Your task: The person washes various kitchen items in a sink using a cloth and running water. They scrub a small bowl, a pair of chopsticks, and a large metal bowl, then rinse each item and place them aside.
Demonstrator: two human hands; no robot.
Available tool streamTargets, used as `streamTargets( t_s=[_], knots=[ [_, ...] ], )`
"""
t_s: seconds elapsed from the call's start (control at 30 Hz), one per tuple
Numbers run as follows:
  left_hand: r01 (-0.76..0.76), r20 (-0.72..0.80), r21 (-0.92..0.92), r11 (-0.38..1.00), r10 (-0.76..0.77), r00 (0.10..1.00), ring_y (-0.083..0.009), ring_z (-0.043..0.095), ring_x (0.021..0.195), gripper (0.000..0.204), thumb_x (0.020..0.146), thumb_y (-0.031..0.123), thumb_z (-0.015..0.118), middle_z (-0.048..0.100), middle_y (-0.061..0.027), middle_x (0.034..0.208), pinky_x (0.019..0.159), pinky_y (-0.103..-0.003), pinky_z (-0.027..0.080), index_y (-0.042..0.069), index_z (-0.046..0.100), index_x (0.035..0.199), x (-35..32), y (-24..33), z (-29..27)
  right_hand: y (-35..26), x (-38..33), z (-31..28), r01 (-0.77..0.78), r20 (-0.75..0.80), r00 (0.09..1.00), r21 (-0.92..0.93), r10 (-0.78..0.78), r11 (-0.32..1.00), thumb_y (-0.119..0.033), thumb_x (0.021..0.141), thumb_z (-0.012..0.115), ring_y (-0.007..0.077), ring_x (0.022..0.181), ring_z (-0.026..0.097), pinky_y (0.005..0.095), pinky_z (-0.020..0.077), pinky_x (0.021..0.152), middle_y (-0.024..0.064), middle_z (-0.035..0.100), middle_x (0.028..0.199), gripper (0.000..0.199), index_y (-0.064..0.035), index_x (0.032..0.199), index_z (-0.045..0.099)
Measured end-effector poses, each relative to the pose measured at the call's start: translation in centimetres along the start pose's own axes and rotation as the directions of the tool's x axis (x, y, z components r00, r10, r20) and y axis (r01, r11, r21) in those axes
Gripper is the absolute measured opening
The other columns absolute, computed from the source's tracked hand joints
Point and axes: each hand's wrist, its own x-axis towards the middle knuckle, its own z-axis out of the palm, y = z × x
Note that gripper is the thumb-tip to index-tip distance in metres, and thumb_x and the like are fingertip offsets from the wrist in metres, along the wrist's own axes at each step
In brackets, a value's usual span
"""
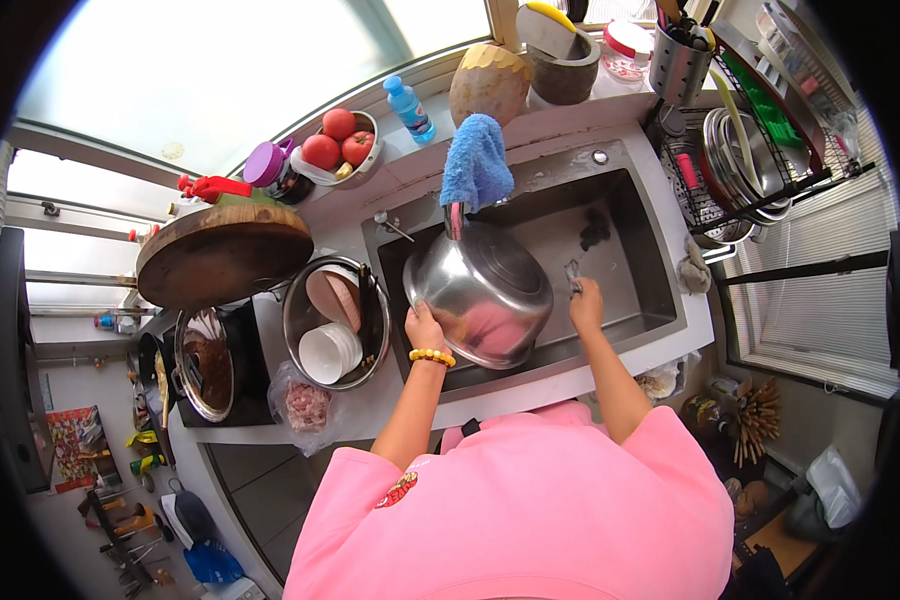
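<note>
Over the left part of the dark sink (625,225), a shiny steel pot (490,285) is tipped with its base turned up and toward the far side. My left hand (425,328), with a yellow bead bracelet on the wrist, grips the pot's near left edge. My right hand (587,303) is right of the pot above the basin, its fingers closed on a small grey thing (572,270) whose kind I cannot make out. A blue towel (477,160) is draped over the tap behind the pot. A dark clump (595,230) lies on the sink floor.
Left of the sink stands a steel basin (292,330) with white bowls (330,353); a bag of meat (307,402) lies beside it. A round chopping board (220,255) leans farther left. Tomatoes (322,152) and a blue bottle (410,110) line the sill; a dish rack (745,165) stands right.
</note>
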Motion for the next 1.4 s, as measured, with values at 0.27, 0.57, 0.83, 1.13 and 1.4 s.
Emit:
streamTargets(
  t_s=[0.27,0.57,0.83,1.13,1.4],
  knots=[
    [-0.187,0.212,0.114,0.976,0.16,0.964,-0.0041,0.047,0.066,0.024,0.098,0.022,0.044,0.054,0.0026,0.075,0.06,-0.021,0.04,0.001,0.054,0.091,-1.6,0.6,3.5,-16.2,-4.4,-7.3,0.573,0.096,0.793,0.222,-0.602,0.789,-0.006,0.076,0.056,0.0351,0.121,0.045,0.043,0.0319,0.103,0.0149,0.053,0.125,0.041,-0.0056,0.116,0.056],
    [-0.394,0.562,0.261,0.881,0.193,0.805,-0.0014,0.038,0.06,0.031,0.095,0.032,0.05,0.045,0.0055,0.062,0.049,-0.019,0.032,0.006,0.052,0.08,-2.6,-0.6,4.1,-17.1,4.5,-3.8,0.242,0.25,0.924,0.204,-0.29,0.949,-0.012,0.079,0.047,0.0316,0.111,0.051,0.0413,0.0365,0.099,0.0137,0.059,0.117,0.05,-0.0031,0.128,0.045],
    [-0.467,0.573,0.228,0.854,0.27,0.774,-0.0028,0.039,0.047,0.033,0.095,0.033,0.048,0.044,0.0061,0.055,0.044,-0.02,0.033,0.004,0.054,0.083,-1.9,-0.1,1.7,-17.7,-1.8,-2.8,0.794,0.204,0.547,0.182,-0.812,0.58,-0.009,0.075,0.052,0.0311,0.114,0.051,0.0433,0.0335,0.104,0.0135,0.055,0.122,0.037,-0.0041,0.111,0.059],
    [-0.67,0.66,0.508,0.542,0.255,0.707,-0.0286,0.061,0.064,0.034,0.096,0.034,0.044,0.06,-0.0145,0.067,0.055,-0.036,0.045,0.002,0.054,0.091,-0.6,2.9,-1.7,-12.4,6.9,0.9,0.308,0.451,0.789,0.297,-0.417,0.904,-0.023,0.084,0.042,0.0299,0.118,0.047,0.0348,0.0363,0.1,0.0117,0.052,0.129,0.044,-0.0076,0.122,0.055],
    [-0.668,0.543,0.597,0.443,0.39,0.744,-0.0429,0.056,0.068,0.044,0.096,0.037,0.04,0.057,-0.0221,0.069,0.057,-0.045,0.043,0.001,0.056,0.077,2.6,4.3,2.1,-19.6,-1.6,-1.0,0.788,0.265,0.534,0.19,-0.803,0.586,-0.015,0.078,0.052,0.0275,0.116,0.049,0.0426,0.034,0.103,0.0127,0.055,0.121,0.037,-0.0075,0.114,0.059]
  ],
)
